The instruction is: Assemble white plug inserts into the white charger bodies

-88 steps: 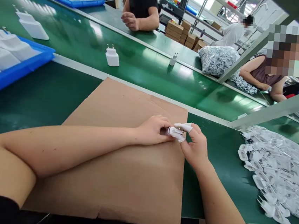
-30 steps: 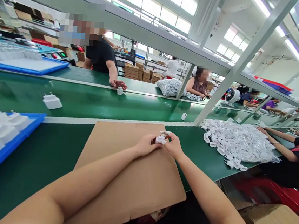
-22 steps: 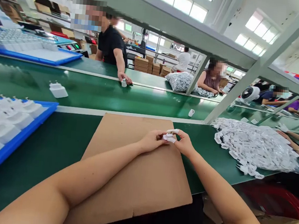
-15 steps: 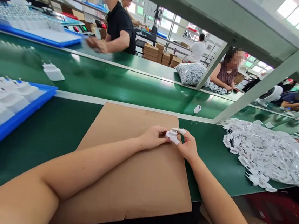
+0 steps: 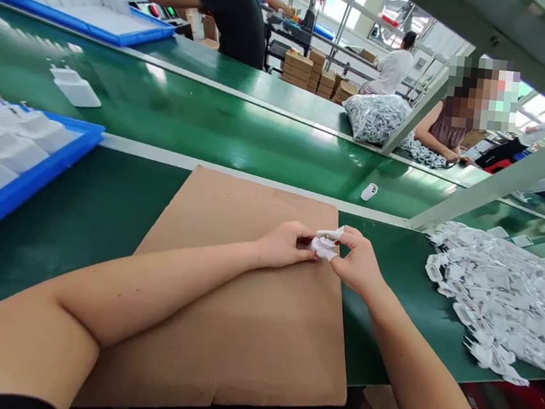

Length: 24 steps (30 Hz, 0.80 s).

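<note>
White plug [image 5: 322,246]: clamped between left hand [image 5: 282,245] and right hand [image 5: 362,261]
Grip: best steady, evenly pressed
Cardboard [image 5: 240,336]: best directly beneath

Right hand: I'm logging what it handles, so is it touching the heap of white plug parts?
Apart. The head view shows a stretch of green tabletop between the right hand and the heap of white plug parts.
</note>
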Motion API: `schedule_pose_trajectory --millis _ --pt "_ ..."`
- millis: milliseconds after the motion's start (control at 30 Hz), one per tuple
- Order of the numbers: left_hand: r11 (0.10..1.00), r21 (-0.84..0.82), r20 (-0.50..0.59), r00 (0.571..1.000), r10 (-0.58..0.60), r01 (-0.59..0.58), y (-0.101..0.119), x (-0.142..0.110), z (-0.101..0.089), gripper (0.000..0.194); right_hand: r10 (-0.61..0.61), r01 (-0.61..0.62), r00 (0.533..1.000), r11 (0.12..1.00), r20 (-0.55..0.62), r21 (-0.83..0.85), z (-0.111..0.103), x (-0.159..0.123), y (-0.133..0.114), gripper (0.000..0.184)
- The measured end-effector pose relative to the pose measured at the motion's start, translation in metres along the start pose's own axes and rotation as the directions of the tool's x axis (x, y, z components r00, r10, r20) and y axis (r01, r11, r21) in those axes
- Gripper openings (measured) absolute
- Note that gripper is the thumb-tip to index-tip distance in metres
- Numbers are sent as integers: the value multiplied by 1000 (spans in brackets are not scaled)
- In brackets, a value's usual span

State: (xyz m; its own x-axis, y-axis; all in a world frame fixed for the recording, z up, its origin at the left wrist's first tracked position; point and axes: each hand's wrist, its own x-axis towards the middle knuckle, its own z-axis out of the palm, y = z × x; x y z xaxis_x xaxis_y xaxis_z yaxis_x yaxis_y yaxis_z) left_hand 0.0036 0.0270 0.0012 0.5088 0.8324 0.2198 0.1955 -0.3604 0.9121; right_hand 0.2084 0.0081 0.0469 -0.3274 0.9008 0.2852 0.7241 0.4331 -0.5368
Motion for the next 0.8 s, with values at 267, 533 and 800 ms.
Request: schedule_pose_trajectory --millis 267,533,800 --pt "999 -3 -19 999 -41 41 -1 0 0 26 -83 101 985 988 150 -118 -13 16 -6 32" --pt "997 68 -52 998 -24 28 -3 -1 4 25 103 -110 992 989 74 103 -2 6 -2 30" --pt "982 126 -41 988 150 -144 -15 1 8 47 243 -151 949 910 -200 387 40 -31 2 45"
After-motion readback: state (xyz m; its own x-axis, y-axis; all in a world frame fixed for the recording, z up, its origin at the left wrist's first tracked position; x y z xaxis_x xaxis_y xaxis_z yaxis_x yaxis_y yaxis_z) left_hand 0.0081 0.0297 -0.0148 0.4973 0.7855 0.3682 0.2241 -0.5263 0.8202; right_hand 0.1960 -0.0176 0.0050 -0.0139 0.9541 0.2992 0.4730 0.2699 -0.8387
